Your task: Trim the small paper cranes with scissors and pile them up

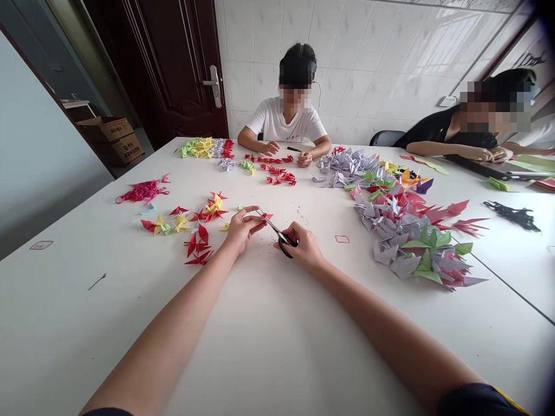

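Holding scissors (280, 233); carton lettering (130, 152) illegible.

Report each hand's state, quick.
Left hand: closed, pinching a small red paper piece.
Right hand: closed on the black-handled scissors, blades pointing toward the left hand.

Head-worn view, facing forward and down, above white table (269, 346)

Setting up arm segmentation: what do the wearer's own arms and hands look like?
Left hand and right hand: bare, no gloves or watch visible. Forearms bare. Left sleeve and right sleeve dark, barely in frame; the right shows a thin yellow stripe.
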`<control>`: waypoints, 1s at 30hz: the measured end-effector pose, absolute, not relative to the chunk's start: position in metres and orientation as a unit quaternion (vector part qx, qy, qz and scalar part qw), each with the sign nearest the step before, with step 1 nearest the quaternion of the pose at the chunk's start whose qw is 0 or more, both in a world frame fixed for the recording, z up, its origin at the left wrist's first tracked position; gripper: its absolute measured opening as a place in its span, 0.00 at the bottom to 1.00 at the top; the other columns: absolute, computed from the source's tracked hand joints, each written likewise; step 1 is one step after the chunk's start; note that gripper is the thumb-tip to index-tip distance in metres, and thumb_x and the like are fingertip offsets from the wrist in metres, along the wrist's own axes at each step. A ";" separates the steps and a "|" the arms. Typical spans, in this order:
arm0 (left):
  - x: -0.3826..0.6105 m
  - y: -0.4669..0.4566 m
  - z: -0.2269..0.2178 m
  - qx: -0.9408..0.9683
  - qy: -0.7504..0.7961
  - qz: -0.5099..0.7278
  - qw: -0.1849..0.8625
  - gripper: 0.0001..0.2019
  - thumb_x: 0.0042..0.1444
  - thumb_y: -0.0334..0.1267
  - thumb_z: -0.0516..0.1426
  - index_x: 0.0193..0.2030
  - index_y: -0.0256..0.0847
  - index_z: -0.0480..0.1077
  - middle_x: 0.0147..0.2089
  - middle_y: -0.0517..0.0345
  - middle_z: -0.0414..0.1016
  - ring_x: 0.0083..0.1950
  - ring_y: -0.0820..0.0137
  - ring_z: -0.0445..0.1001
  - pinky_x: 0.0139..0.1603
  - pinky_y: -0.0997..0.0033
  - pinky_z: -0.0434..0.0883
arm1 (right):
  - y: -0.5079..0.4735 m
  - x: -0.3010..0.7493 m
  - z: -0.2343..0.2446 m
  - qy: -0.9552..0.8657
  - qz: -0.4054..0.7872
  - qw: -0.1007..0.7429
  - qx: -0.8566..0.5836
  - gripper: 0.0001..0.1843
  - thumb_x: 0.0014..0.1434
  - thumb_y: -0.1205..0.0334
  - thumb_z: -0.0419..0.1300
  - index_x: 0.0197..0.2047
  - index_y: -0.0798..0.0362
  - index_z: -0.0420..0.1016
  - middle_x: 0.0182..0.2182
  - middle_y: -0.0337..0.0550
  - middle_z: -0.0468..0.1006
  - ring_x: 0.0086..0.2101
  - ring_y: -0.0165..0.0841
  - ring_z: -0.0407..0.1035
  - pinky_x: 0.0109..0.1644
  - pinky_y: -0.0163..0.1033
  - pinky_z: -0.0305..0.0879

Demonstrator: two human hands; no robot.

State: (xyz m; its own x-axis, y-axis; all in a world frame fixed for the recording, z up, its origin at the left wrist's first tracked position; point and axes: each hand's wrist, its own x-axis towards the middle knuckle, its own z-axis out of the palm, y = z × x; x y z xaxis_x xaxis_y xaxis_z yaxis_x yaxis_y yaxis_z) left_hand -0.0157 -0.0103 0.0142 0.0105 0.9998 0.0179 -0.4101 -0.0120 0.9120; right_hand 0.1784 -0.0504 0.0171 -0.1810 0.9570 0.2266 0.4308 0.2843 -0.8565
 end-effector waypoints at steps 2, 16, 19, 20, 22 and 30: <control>-0.015 -0.011 0.014 0.407 0.378 0.586 0.590 0.26 0.43 0.33 0.69 0.51 0.36 0.69 0.34 0.54 0.81 0.38 0.68 0.80 0.54 0.61 0.74 | -0.051 0.179 0.017 -0.693 0.333 0.396 -0.502 0.19 0.46 0.49 0.68 0.30 0.48 0.62 0.23 0.32 0.68 0.25 0.30 0.55 0.30 0.36 0.53; -0.015 -0.011 0.014 0.409 0.368 0.588 0.594 0.26 0.43 0.30 0.68 0.51 0.36 0.68 0.36 0.51 0.81 0.39 0.68 0.81 0.55 0.60 0.74 | -0.051 0.178 0.019 -0.696 0.300 0.386 -0.526 0.18 0.46 0.49 0.67 0.30 0.48 0.64 0.22 0.33 0.67 0.25 0.30 0.56 0.30 0.36 0.53; -0.015 -0.011 0.015 0.403 0.364 0.587 0.600 0.25 0.44 0.29 0.66 0.51 0.35 0.68 0.36 0.51 0.81 0.39 0.68 0.80 0.56 0.59 0.74 | -0.051 0.177 0.019 -0.696 0.291 0.389 -0.529 0.18 0.45 0.50 0.67 0.30 0.48 0.63 0.22 0.33 0.67 0.25 0.30 0.56 0.29 0.36 0.52; -0.015 -0.011 0.015 0.402 0.364 0.588 0.600 0.25 0.44 0.28 0.66 0.51 0.35 0.68 0.36 0.51 0.81 0.39 0.68 0.81 0.56 0.59 0.73 | -0.051 0.177 0.019 -0.697 0.289 0.390 -0.529 0.18 0.45 0.50 0.67 0.30 0.48 0.63 0.22 0.33 0.67 0.24 0.30 0.56 0.29 0.36 0.52; -0.014 -0.011 0.015 0.399 0.365 0.590 0.599 0.24 0.44 0.28 0.66 0.50 0.35 0.68 0.35 0.52 0.81 0.39 0.68 0.81 0.57 0.59 0.73 | -0.051 0.178 0.019 -0.698 0.286 0.390 -0.527 0.18 0.45 0.50 0.67 0.30 0.48 0.64 0.22 0.32 0.67 0.24 0.30 0.56 0.28 0.36 0.51; -0.014 -0.012 0.018 0.399 0.372 0.582 0.603 0.26 0.43 0.27 0.66 0.51 0.35 0.67 0.35 0.52 0.81 0.39 0.67 0.81 0.55 0.60 0.74 | -0.051 0.178 0.016 -0.702 0.284 0.395 -0.521 0.19 0.46 0.49 0.68 0.31 0.48 0.63 0.22 0.32 0.66 0.25 0.30 0.56 0.29 0.36 0.52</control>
